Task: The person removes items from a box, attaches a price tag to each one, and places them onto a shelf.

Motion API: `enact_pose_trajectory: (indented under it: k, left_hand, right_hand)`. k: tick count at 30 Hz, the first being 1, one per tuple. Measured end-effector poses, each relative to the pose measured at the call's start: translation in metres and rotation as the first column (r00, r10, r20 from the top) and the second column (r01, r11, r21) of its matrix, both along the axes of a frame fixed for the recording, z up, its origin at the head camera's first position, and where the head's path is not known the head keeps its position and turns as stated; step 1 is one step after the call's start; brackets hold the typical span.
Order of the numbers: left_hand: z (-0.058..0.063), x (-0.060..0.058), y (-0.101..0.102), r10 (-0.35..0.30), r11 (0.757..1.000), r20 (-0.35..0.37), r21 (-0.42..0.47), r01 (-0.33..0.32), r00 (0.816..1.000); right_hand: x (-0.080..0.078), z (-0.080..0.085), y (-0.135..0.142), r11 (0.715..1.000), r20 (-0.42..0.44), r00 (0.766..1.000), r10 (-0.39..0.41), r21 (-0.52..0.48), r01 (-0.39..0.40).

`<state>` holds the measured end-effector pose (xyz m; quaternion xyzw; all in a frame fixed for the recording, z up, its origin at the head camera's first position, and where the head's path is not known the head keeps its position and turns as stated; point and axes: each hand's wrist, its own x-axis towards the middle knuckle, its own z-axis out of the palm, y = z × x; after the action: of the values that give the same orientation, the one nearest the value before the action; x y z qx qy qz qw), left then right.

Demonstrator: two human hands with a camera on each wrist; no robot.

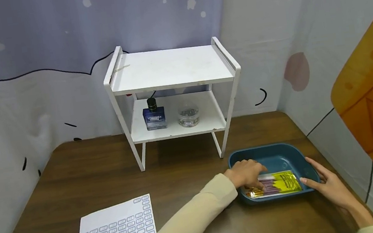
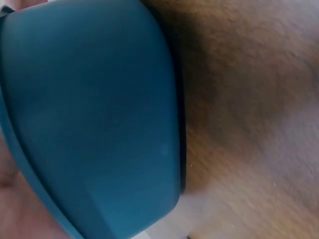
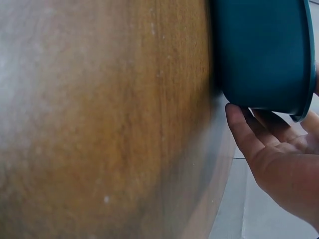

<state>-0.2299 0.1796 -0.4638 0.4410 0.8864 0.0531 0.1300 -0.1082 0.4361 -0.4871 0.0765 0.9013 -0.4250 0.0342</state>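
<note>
My left hand's [image 1: 246, 173] fingers bend over the left end of one yellow-and-clear plastic packet of slim sticks [image 1: 286, 182]; whether they pinch it I can't tell. My right hand [image 1: 333, 188] grips the right end of one teal, rounded rectangular plastic bin [image 1: 275, 158], thumb apart from fingers. The packet lies inside along the near wall, leaving room toward the far one. The bin sits near the brown wooden worktop's [image 1: 59, 186] right edge.

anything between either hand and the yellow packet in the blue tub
For the right hand, yes: its fingers lie outside the right wall of the blue tub. For the left hand, nothing visible: it reaches in to the left end of the yellow packet.
</note>
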Motion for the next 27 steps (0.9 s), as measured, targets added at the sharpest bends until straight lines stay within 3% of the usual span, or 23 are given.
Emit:
enact_pose_trajectory:
  k: [5,12,22,27]
  left_hand:
    - [0.000,-0.001,0.006,0.089,0.996,0.050,0.026,-0.091,0.995]
    - [-0.003,-0.002,0.011,0.140,0.988,0.138,0.049,-0.148,0.980]
    - [-0.007,-0.005,0.009,0.129,0.986,0.271,0.065,-0.151,0.954]
    - [-0.009,-0.006,0.008,0.078,0.986,0.350,0.111,-0.124,0.933]
  right_hand:
    - [0.001,0.001,0.000,1.000,-0.002,1.000,-0.001,0.024,0.001]
    - [0.000,0.000,-0.003,1.000,0.010,1.000,-0.012,-0.011,0.012]
    - [0.000,0.001,-0.005,0.999,0.027,0.999,-0.032,-0.004,0.032]
    - [0.000,0.000,-0.005,0.999,0.011,0.999,-0.031,-0.025,0.031]
